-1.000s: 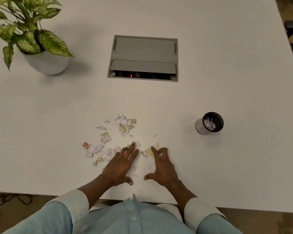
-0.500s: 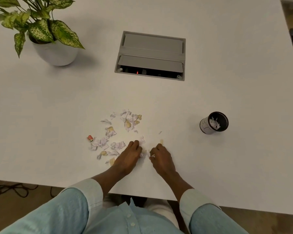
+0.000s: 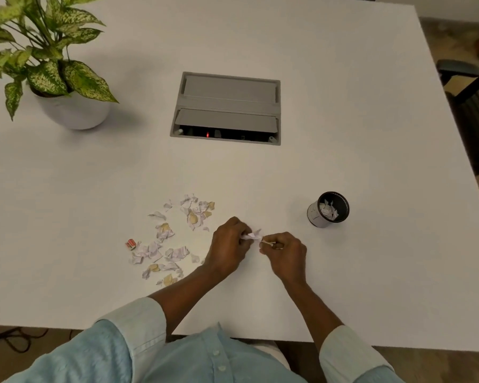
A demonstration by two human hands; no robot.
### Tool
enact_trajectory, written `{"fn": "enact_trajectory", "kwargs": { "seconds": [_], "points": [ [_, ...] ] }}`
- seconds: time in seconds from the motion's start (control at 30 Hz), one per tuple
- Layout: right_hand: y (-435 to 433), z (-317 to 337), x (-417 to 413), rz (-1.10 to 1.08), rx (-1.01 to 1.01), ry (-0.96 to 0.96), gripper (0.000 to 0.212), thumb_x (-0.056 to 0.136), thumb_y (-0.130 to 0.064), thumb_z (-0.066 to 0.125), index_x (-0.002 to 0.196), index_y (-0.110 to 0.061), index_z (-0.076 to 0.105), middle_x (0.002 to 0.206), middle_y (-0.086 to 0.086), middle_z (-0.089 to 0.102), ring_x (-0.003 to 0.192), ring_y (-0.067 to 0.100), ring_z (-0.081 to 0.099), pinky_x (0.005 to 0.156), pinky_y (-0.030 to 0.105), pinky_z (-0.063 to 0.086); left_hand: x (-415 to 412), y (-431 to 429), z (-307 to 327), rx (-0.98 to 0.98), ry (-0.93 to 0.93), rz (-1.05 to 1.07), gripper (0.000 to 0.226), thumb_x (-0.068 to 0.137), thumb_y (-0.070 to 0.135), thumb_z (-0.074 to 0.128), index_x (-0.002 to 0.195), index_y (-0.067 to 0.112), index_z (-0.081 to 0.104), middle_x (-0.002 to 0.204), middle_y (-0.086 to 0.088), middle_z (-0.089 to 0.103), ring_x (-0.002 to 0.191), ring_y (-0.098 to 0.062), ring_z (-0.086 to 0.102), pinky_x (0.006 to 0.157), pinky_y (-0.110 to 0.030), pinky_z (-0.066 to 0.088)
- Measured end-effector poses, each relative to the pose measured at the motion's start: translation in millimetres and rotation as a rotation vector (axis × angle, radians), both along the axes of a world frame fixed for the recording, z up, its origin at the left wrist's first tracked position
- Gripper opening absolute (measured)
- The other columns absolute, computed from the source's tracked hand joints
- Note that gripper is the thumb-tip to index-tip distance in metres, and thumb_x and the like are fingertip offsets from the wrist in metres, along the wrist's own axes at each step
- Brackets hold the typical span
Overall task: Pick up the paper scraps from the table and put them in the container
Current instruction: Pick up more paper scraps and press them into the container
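Your hands have lifted off the table (image 3: 343,120) since before. Your left hand (image 3: 228,246) and right hand (image 3: 286,251) are pinching gathered paper scraps (image 3: 250,236) closed between them, left of the container (image 3: 328,210).

Probably an office: white table (image 3: 343,106) with cable hatch (image 3: 227,109)

Scraps (image 3: 174,239) (crumpled) left of container (image 3: 328,210)

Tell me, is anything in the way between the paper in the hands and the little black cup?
No. The scraps pinched between the left hand and right hand have only bare table between them and the container, whose top is open.
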State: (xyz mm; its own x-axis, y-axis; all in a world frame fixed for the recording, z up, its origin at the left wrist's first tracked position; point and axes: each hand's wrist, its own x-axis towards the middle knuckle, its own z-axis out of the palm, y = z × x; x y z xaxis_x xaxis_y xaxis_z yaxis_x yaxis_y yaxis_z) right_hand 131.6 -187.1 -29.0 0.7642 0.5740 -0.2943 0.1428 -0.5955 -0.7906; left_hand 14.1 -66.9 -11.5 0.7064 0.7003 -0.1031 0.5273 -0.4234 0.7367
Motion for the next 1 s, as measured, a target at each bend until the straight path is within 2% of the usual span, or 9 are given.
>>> {"fn": "enact_trajectory", "kwargs": {
  "seconds": [0.13, 0.23, 0.33, 0.47, 0.57, 0.67, 0.83, 0.93, 1.0],
  "points": [
    [-10.5, 24.6, 46.3, -0.150, 0.027, -0.016, 0.017, 0.078, -0.010, 0.088, 0.083, -0.023, 0.078, 0.085, -0.002, 0.079, 0.074, 0.012, 0.076, 0.077, 0.036, 0.064, 54.9, -7.8, 23.0, -0.008, -0.077, -0.017, 0.010, 0.085, 0.014, 0.081, 0.087, 0.008, 0.074, 0.085, -0.005, 0.067, 0.070, -0.016, 0.058, 0.060, -0.025, 0.041],
    [-18.5, 35.7, 83.0, -0.274, 0.053, -0.015, 0.014, 0.077, -0.011, 0.089, 0.086, -0.019, 0.081, 0.081, -0.003, 0.080, 0.074, 0.011, 0.077, 0.080, 0.033, 0.064, 95.9, -14.9, 29.6, -0.020, -0.096, -0.053, 0.010, 0.083, 0.015, 0.082, 0.089, 0.011, 0.074, 0.086, -0.004, 0.067, 0.071, -0.015, 0.058, 0.060, -0.023, 0.040],
    [-24.3, 42.5, 117.5, -0.361, 0.045, -0.061, 0.016, 0.076, -0.014, 0.091, 0.088, -0.017, 0.082, 0.086, 0.000, 0.081, 0.082, 0.014, 0.076, 0.084, 0.031, 0.061, 137.0, -22.1, 31.4, -0.022, -0.080, -0.095, 0.010, 0.084, 0.016, 0.082, 0.091, 0.013, 0.075, 0.088, -0.004, 0.068, 0.072, -0.014, 0.057, 0.061, -0.023, 0.039],
    [-30.9, 43.9, 154.5, -0.402, -0.007, -0.095, 0.017, 0.077, -0.016, 0.091, 0.090, -0.012, 0.081, 0.088, 0.004, 0.080, 0.082, 0.020, 0.075, 0.079, 0.032, 0.061, 183.8, -32.0, 30.4, -0.007, -0.015, -0.141, 0.005, 0.086, 0.011, 0.074, 0.090, 0.011, 0.075, 0.090, -0.008, 0.066, 0.077, -0.022, 0.060, 0.065, -0.029, 0.039],
    [-33.9, 40.0, 171.2, -0.384, -0.055, -0.090, 0.014, 0.080, -0.010, 0.086, 0.093, -0.010, 0.081, 0.089, 0.006, 0.080, 0.082, 0.024, 0.075, 0.081, 0.039, 0.063, 206.0, -39.6, 26.9, 0.014, 0.064, -0.180, 0.012, 0.085, 0.007, 0.071, 0.097, 0.008, 0.075, 0.095, -0.012, 0.067, 0.085, -0.027, 0.063, 0.068, -0.031, 0.040],
    [-34.8, 35.8, 180.7, -0.321, -0.111, -0.046, 0.018, 0.083, -0.005, 0.078, 0.100, -0.010, 0.080, 0.100, 0.008, 0.079, 0.091, 0.026, 0.074, 0.087, 0.044, 0.062, 217.0, -43.3, 23.7, 0.006, 0.103, -0.213, 0.021, 0.083, 0.014, 0.076, 0.102, 0.006, 0.071, 0.101, -0.013, 0.065, 0.089, -0.028, 0.061, 0.070, -0.031, 0.039],
    [-35.3, 34.2, 179.8, -0.246, -0.077, -0.114, 0.025, 0.087, 0.000, 0.071, 0.110, -0.010, 0.077, 0.109, 0.008, 0.078, 0.102, 0.026, 0.072, 0.091, 0.036, 0.058, 217.3, -43.8, 20.6, 0.007, 0.054, -0.338, 0.047, 0.084, 0.021, 0.081, 0.127, 0.011, 0.064, 0.119, -0.009, 0.066, 0.106, -0.025, 0.062, 0.082, -0.026, 0.043],
    [-36.4, 35.3, 172.9, -0.221, -0.058, -0.207, 0.028, 0.088, 0.007, 0.065, 0.110, -0.007, 0.074, 0.112, 0.012, 0.076, 0.104, 0.027, 0.071, 0.086, 0.028, 0.054, 205.4, -43.0, 19.6, 0.025, -0.010, -0.343, 0.051, 0.087, 0.017, 0.077, 0.134, 0.012, 0.059, 0.128, -0.007, 0.064, 0.116, -0.025, 0.059, 0.093, -0.034, 0.051],
    [-36.6, 34.5, 165.0, -0.202, -0.036, -0.242, 0.029, 0.086, 0.008, 0.063, 0.108, -0.008, 0.074, 0.109, 0.011, 0.075, 0.102, 0.028, 0.071, 0.087, 0.034, 0.059, 189.6, -39.2, 17.8, 0.064, 0.003, -0.306, 0.051, 0.086, 0.016, 0.076, 0.133, 0.015, 0.057, 0.129, -0.003, 0.062, 0.118, -0.022, 0.056, 0.090, -0.040, 0.055]
  ]
}}
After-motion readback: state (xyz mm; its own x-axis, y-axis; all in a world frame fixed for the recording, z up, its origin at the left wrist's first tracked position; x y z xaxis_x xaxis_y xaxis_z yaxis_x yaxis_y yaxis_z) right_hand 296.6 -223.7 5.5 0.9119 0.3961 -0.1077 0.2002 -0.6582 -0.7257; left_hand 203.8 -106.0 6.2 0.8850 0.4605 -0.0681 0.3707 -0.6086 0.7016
